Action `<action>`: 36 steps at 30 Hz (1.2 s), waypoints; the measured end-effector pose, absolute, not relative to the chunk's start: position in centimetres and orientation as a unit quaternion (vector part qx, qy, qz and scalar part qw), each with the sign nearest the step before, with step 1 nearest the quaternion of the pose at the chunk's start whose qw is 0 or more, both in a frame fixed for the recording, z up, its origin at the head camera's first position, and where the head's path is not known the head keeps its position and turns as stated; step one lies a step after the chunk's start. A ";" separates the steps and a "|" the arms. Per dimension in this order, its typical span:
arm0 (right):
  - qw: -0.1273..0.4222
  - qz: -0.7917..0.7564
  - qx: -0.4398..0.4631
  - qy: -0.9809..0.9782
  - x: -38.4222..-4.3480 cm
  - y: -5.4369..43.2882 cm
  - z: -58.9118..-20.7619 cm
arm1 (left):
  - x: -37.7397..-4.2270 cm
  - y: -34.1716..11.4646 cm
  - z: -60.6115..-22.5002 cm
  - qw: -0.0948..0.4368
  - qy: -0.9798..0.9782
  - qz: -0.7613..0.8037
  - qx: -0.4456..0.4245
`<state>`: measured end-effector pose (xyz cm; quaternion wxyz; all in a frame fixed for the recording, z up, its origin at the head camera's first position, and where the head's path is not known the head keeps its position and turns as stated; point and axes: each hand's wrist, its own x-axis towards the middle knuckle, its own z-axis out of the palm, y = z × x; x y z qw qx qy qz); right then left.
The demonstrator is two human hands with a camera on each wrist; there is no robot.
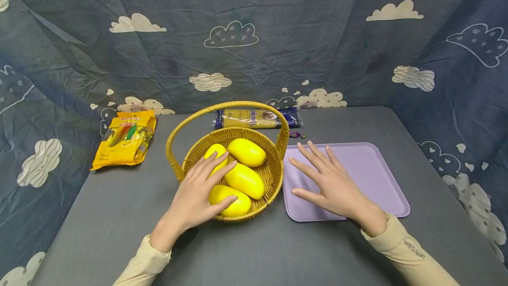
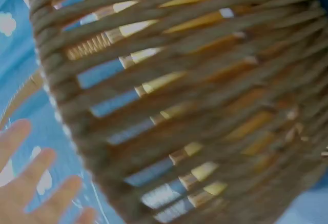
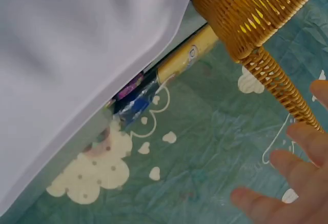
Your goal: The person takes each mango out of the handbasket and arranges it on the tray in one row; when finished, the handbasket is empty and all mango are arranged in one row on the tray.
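Note:
A golden wicker basket (image 1: 273,169) with a tall arched handle stands at the middle of the table. Several yellow mangoes (image 1: 247,152) lie inside it. Over the basket's near left side spreads my left hand (image 1: 196,193), fingers apart and holding nothing; it partly covers two mangoes, and whether it touches them I cannot tell. My right hand (image 1: 331,184) is spread above the left part of a light purple tray (image 1: 373,171), also holding nothing. In the left wrist view the basket's woven side (image 2: 154,80) fills most of the picture, with fingertips at lower left.
Behind the basket lies a blue and yellow pasta packet (image 1: 254,118). A small purple wrapped candy (image 1: 296,135) sits near the tray's far left corner. At the left stands a yellow candy bag (image 1: 127,140). A cloud-patterned cloth (image 1: 178,65) hangs around the grey table (image 1: 127,215).

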<state>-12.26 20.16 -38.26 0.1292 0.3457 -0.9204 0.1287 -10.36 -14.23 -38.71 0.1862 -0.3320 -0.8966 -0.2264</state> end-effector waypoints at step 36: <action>-0.031 0.245 0.339 -0.908 -16.5 11.1 -34.6 | -12.3 -17.0 -43.0 0.273 -0.694 -0.659 -0.100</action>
